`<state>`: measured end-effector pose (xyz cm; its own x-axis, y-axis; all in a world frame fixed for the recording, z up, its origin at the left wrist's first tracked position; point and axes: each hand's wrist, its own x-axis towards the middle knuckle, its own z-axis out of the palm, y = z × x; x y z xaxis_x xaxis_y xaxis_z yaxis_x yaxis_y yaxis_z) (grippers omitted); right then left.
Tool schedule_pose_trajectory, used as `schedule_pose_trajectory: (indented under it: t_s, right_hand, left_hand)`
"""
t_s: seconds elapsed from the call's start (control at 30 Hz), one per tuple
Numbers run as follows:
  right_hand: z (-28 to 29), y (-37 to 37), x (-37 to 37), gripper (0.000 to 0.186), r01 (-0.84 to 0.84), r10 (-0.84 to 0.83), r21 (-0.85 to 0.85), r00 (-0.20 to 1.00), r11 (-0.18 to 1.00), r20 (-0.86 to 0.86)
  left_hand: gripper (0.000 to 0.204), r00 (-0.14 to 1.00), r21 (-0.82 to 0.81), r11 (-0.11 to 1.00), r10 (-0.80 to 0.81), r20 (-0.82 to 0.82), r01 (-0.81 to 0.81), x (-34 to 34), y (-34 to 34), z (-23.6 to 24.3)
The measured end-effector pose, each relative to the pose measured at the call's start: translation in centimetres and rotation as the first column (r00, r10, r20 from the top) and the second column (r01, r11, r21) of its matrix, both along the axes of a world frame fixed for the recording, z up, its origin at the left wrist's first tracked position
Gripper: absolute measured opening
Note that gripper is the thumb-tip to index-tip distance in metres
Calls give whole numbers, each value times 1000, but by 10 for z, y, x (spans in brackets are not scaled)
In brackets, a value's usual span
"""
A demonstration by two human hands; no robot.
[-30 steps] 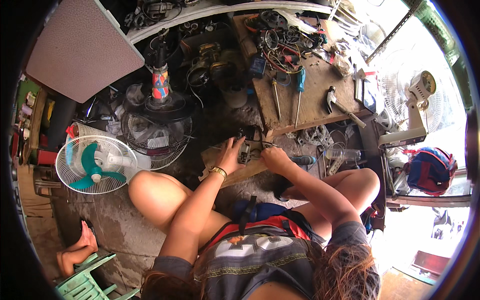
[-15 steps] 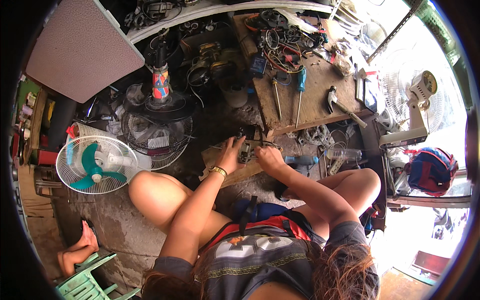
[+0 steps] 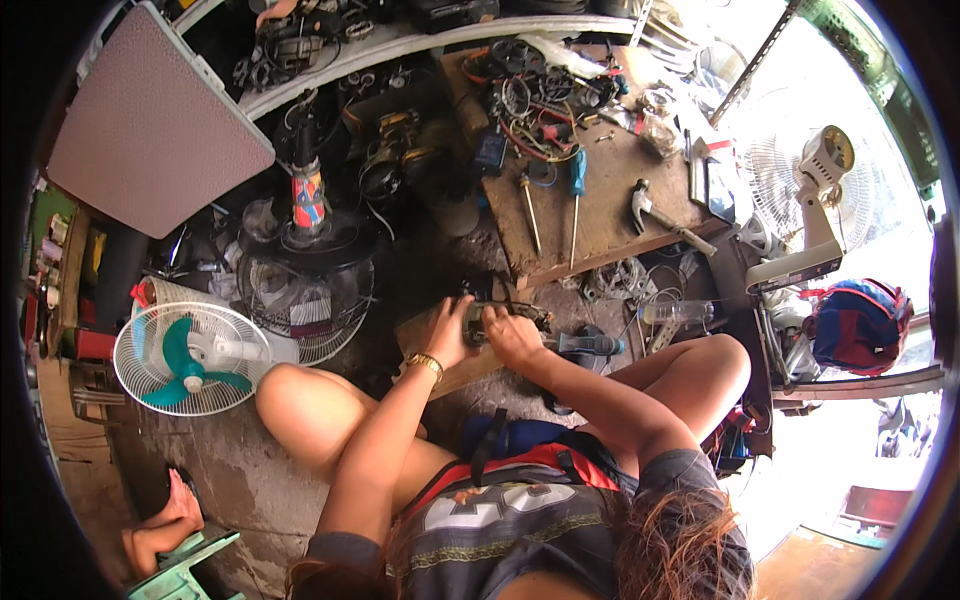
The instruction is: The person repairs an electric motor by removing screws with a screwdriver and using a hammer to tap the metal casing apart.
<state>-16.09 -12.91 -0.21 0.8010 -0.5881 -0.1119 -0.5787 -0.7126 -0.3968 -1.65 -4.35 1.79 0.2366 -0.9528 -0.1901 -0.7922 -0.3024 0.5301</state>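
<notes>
My left hand (image 3: pixel 450 335), with a gold watch (image 3: pixel 427 364) at its wrist, is closed around a small metal part (image 3: pixel 476 322) that looks like a fan motor. From the other side my right hand (image 3: pixel 514 339) grips the same part, its fingers bent over the top. My fingers and the dark background hide much of its shape. Beneath the hands lies a wooden board (image 3: pixel 470 373) on the floor. A screwdriver with a blue handle (image 3: pixel 592 345) rests just right of my right hand.
A low wooden table (image 3: pixel 610 225) ahead carries two screwdrivers, a hammer (image 3: pixel 665 215) and tangled wires. A fan with teal blades (image 3: pixel 188 360) stands left, a white fan (image 3: pixel 815 210) right. A plastic bottle (image 3: pixel 677 312) lies near my right knee. Someone's bare legs (image 3: pixel 165 530) show lower left.
My right hand has shifted left and closed over the metal part, nearer my left hand. The view has tilted slightly, so the table appears further left.
</notes>
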Motion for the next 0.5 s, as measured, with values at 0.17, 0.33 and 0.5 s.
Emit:
schedule_pose_trajectory:
  t_s: [0.17,0.33,0.5]
  right_hand:
    - [79,6,-12,33,-101,89,26,954,995,285]
    - [145,-9,-45,22,-224,232,-64,907,973,351]
    - [189,-32,-75,20,-294,344,-194,882,936,322]
  left_hand:
    - [93,997,-39,999,-25,-71,22,-7,3,49]
    - [92,989,103,985,-140,43,135,-32,-8,139]
    - [91,961,166,957,-258,101,240,-57,-31,186]
